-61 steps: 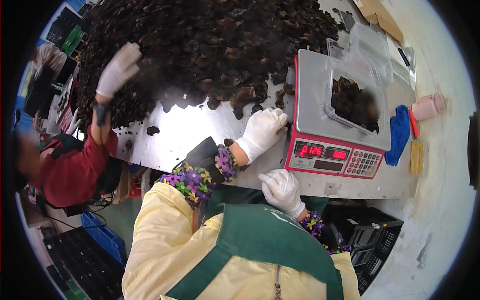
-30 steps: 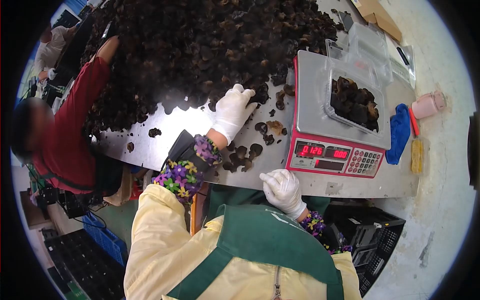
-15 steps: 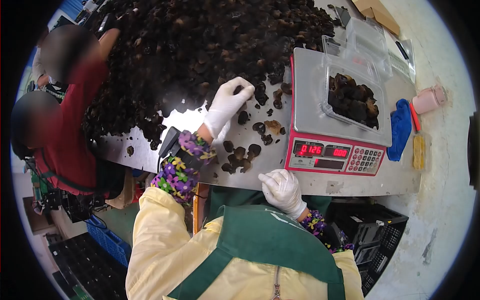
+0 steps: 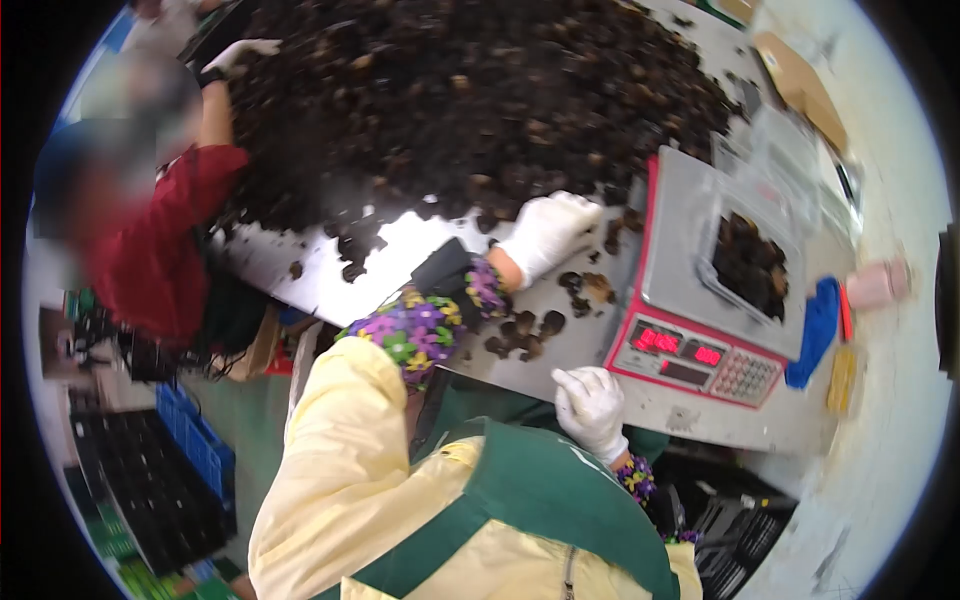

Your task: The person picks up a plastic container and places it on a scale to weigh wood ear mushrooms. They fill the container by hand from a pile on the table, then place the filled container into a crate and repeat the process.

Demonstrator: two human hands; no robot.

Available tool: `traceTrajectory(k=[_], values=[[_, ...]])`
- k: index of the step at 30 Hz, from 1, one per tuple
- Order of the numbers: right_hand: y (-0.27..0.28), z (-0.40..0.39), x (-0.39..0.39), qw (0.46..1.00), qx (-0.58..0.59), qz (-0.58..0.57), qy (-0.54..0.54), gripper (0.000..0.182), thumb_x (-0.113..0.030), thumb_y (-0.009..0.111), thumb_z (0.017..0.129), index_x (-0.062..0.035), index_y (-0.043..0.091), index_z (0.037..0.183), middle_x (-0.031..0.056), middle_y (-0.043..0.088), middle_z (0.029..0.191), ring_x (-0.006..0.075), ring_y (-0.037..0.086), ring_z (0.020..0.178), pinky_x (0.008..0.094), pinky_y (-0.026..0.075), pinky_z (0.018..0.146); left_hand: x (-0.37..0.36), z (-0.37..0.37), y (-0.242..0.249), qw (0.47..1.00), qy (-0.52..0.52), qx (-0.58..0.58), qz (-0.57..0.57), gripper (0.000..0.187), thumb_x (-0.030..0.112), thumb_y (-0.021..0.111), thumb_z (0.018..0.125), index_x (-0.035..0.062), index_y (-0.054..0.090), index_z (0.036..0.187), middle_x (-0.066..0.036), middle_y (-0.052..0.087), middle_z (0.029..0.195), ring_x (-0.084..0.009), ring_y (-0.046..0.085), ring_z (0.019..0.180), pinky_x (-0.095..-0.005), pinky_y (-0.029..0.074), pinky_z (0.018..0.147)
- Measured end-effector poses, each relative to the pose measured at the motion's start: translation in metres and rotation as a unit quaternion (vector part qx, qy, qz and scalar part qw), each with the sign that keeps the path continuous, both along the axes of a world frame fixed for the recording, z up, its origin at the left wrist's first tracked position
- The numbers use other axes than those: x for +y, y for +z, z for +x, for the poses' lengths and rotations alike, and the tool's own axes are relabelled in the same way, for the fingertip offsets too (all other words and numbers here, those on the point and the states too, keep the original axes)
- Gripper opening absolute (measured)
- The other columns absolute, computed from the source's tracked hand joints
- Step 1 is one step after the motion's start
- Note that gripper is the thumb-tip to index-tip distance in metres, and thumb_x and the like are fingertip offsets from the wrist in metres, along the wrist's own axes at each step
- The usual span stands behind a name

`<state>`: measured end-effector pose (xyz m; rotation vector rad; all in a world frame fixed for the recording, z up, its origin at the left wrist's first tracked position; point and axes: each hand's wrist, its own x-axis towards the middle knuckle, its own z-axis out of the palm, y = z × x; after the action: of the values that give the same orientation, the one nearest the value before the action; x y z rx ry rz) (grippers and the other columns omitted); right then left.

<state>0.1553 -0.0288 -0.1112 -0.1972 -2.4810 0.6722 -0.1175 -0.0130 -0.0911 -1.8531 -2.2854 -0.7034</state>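
Note:
My left hand (image 4: 550,236), in a white glove, is at the near edge of a large heap of dark wood ear mushrooms (image 4: 440,120). Its fingers are curled together; whatever lies between them is hidden. Loose wood ears (image 4: 525,334) lie on the metal table below that wrist. To the right stands a red and silver digital scale (image 4: 680,240), its red digits blurred. On it sits a clear plastic tray (image 4: 708,272) holding wood ears (image 4: 750,268). My right hand (image 4: 592,412), also gloved, rests loosely closed at the table edge before the scale, with nothing seen in it.
A co-worker in a red sleeve (image 4: 205,180) reaches a gloved hand (image 4: 243,53) to the heap at left. Clear empty trays (image 4: 790,150), a blue cloth (image 4: 815,335) and a pink cup (image 4: 880,283) are at right. Black crates (image 4: 735,520) stand under the table.
The view has swung, so the table and scale appear lower and further right. My left hand has come nearer the scale, fingers still curled. My right hand stays by the table edge.

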Motion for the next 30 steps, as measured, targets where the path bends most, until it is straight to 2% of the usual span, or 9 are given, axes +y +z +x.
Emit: traceTrajectory(k=[5,8,9,13,16,18,23,27,30], values=[[-0.002,-0.001,0.002,1.0,0.002,0.016,0.01,0.031,0.0,0.07,0.073,-0.011,0.069,0.102,0.0039,0.065,0.09,0.0255,0.062,0.086,0.0397,0.051,0.076,-0.004,0.016,0.031,0.938,0.04,-0.268,0.215,0.028,0.028,0.069,0.088,0.0185,0.066,0.115,-0.011,0.07,0.104,-0.0324,0.066,0.095,-0.0389,0.054,0.083],[-0.006,-0.001,0.002,1.0,0.006,0.021,0.015,0.03,0.002,0.069,0.073,-0.0102,0.069,0.101,0.0044,0.064,0.089,0.0257,0.062,0.086,0.0396,0.051,0.076,-0.028,0.014,0.054,0.802,-0.005,-0.579,0.149,0.018,0.025,0.066,0.094,0.0072,0.07,0.099,-0.003,0.07,0.096,-0.0157,0.064,0.087,-0.0306,0.05,0.083],[-0.007,-0.002,0.003,1.0,0.009,0.017,0.019,0.03,0.003,0.068,0.073,-0.0095,0.069,0.101,0.0049,0.064,0.089,0.0259,0.062,0.086,0.0397,0.05,0.076,-0.044,0.017,0.067,0.759,-0.002,-0.638,0.131,0.017,0.023,0.063,0.097,0.0064,0.068,0.097,0.003,0.065,0.089,-0.0035,0.057,0.075,-0.0206,0.047,0.064],[-0.006,-0.002,0.003,1.0,0.009,0.012,0.023,0.031,0.004,0.068,0.074,-0.0094,0.07,0.101,0.0048,0.064,0.089,0.0262,0.062,0.085,0.0402,0.05,0.076,-0.116,0.024,0.085,0.667,0.04,-0.734,0.117,0.015,0.014,0.056,0.101,0.0082,0.068,0.108,0.002,0.066,0.091,-0.0051,0.06,0.078,-0.0204,0.046,0.061],[-0.005,-0.002,0.001,1.0,0.009,0.011,0.019,0.031,0.004,0.068,0.074,-0.0094,0.07,0.103,0.0049,0.065,0.09,0.0266,0.062,0.085,0.0406,0.05,0.077,-0.166,0.011,0.063,0.681,0.134,-0.696,0.185,0.02,0.007,0.056,0.099,0.0065,0.068,0.114,-0.002,0.068,0.101,-0.0071,0.061,0.082,-0.0211,0.048,0.068],[-0.005,-0.002,0.002,1.0,-0.001,0.012,0.023,0.032,0.003,0.068,0.075,-0.0095,0.07,0.103,0.0051,0.064,0.09,0.027,0.062,0.085,0.041,0.05,0.077,-0.199,-0.01,0.037,0.806,0.275,-0.482,0.207,0.019,0.003,0.061,0.095,0.0035,0.068,0.113,-0.003,0.068,0.103,-0.0091,0.062,0.086,-0.0233,0.05,0.076],[-0.003,-0.003,0.0,1.0,-0.001,0.01,0.023,0.032,0.003,0.068,0.075,-0.0095,0.069,0.104,0.0055,0.064,0.09,0.0274,0.061,0.086,0.0414,0.05,0.077,-0.261,-0.06,0.008,0.878,0.43,-0.022,0.207,0.033,0.007,0.075,0.083,0.0113,0.068,0.115,-0.007,0.062,0.094,-0.0234,0.064,0.087,-0.0332,0.052,0.079],[-0.004,-0.003,0.0,1.0,-0.005,0.013,0.018,0.032,0.004,0.067,0.076,-0.0089,0.069,0.105,0.0057,0.064,0.09,0.0276,0.061,0.085,0.0414,0.049,0.078,-0.274,-0.08,-0.008,0.922,0.376,-0.037,0.088,0.067,0.027,0.084,0.072,0.0205,0.062,0.136,-0.018,0.058,0.123,-0.0361,0.056,0.114,-0.0401,0.049,0.097],[-0.003,-0.003,-0.003,1.0,-0.001,0.01,0.009,0.031,0.004,0.067,0.076,-0.0087,0.069,0.104,0.0057,0.063,0.09,0.0275,0.061,0.085,0.0415,0.049,0.078,-0.266,-0.077,-0.013,0.941,0.334,-0.04,0.039,0.051,0.019,0.084,0.074,0.0167,0.069,0.124,-0.017,0.061,0.118,-0.032,0.062,0.105,-0.037,0.052,0.09]])
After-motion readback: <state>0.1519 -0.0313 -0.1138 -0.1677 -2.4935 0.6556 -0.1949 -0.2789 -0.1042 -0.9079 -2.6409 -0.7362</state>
